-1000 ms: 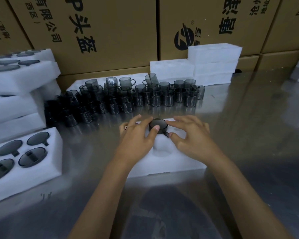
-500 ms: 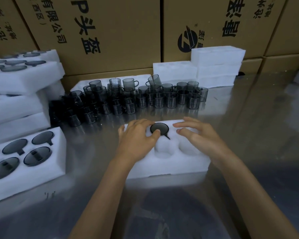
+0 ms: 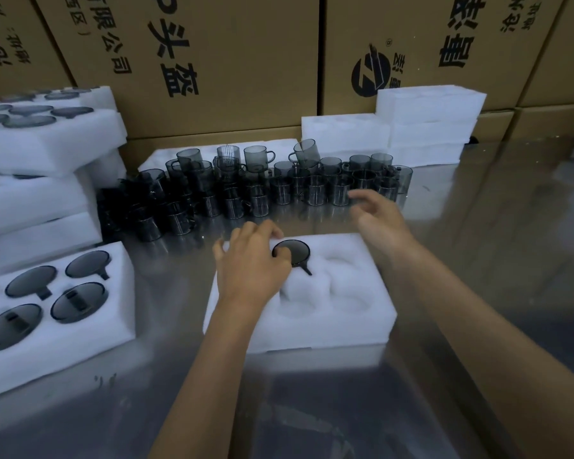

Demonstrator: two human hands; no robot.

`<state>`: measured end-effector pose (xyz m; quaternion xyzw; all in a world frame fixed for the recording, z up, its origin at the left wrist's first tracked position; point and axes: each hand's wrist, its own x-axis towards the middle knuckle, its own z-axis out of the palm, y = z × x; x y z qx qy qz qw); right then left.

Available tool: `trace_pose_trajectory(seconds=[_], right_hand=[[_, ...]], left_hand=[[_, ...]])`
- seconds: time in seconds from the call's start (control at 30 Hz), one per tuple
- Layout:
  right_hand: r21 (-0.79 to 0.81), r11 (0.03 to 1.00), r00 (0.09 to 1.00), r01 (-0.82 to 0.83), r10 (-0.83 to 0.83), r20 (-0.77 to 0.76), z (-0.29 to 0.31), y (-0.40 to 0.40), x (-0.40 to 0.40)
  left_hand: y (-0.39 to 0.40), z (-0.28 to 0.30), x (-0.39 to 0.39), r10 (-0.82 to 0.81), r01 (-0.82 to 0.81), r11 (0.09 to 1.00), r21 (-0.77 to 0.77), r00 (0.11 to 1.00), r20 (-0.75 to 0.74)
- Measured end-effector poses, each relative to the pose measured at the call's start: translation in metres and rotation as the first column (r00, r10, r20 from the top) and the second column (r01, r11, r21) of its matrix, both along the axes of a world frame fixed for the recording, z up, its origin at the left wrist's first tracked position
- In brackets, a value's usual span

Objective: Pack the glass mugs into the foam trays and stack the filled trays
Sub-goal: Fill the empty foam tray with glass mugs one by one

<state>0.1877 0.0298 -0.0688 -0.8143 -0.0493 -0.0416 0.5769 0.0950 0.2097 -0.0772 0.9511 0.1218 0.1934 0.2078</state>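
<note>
Mug [image 3: 291, 252] one seated in foam tray [image 3: 345, 329]; left hand [image 3: 251, 270] fingers relaxed beside it; right hand [image 3: 376, 215] released.

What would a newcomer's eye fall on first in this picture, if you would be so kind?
Most likely the dense crowd of dark glass mugs massed across the middle of the shiny metal table. Next, the white foam tray in front of them, with a single mug seated in a far pocket, the left hand resting beside it while the right hand reaches toward the loose mugs. Filled trays sit at the left.
</note>
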Motion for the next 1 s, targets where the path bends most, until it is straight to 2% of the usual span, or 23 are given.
trace_pose_trajectory(seconds=[0.1,0.17,0.23,0.33,0.4,0.57,0.77,0.87,0.93,1.0], right_hand=[[-0.173,0.975,0.982,-0.141,0.115,-0.149,0.005,0.027,0.048],[-0.199,0.956,0.962,-0.217,0.175,-0.209,0.007,0.042,0.072],[-0.250,0.936,0.952,-0.248,0.189,-0.239,0.008,0.053,0.090],[-0.450,0.857,0.957,-0.253,0.152,-0.248,0.012,0.064,0.103],[-0.506,0.829,0.964,-0.238,0.138,-0.228,0.011,0.069,0.106],[-0.661,0.731,0.985,-0.167,0.156,-0.076,0.010,0.063,0.097],[-0.590,0.802,0.961,-0.090,0.226,0.160,0.034,0.037,0.051],[-0.511,0.857,0.909,-0.064,0.261,0.324,0.042,0.019,0.005],[-0.513,0.857,0.869,-0.038,0.282,0.407,0.041,0.008,-0.027],[-0.542,0.840,0.816,0.011,0.305,0.491,0.036,-0.001,-0.055]], left_hand=[[-0.001,-0.003,0.000,0.044,-0.044,0.999,0.014,0.999,0.014],[-0.001,-0.005,0.000,0.066,-0.066,0.998,0.021,0.998,0.020],[-0.002,-0.006,0.001,0.079,-0.080,0.997,0.023,0.997,0.024],[-0.001,-0.006,0.001,0.073,-0.073,0.997,0.023,0.997,0.031],[0.000,-0.006,0.001,0.071,-0.072,0.997,0.017,0.997,0.033],[0.001,-0.006,0.001,0.074,-0.075,0.997,0.014,0.997,0.035],[0.001,-0.003,-0.001,0.069,-0.069,0.997,-0.027,0.997,0.031],[0.000,0.001,-0.005,0.033,-0.001,0.989,-0.151,0.978,0.205],[-0.001,0.006,-0.008,-0.055,0.122,0.976,-0.179,0.940,0.338],[-0.006,0.010,-0.011,-0.184,0.273,0.943,-0.191,0.905,0.384]])
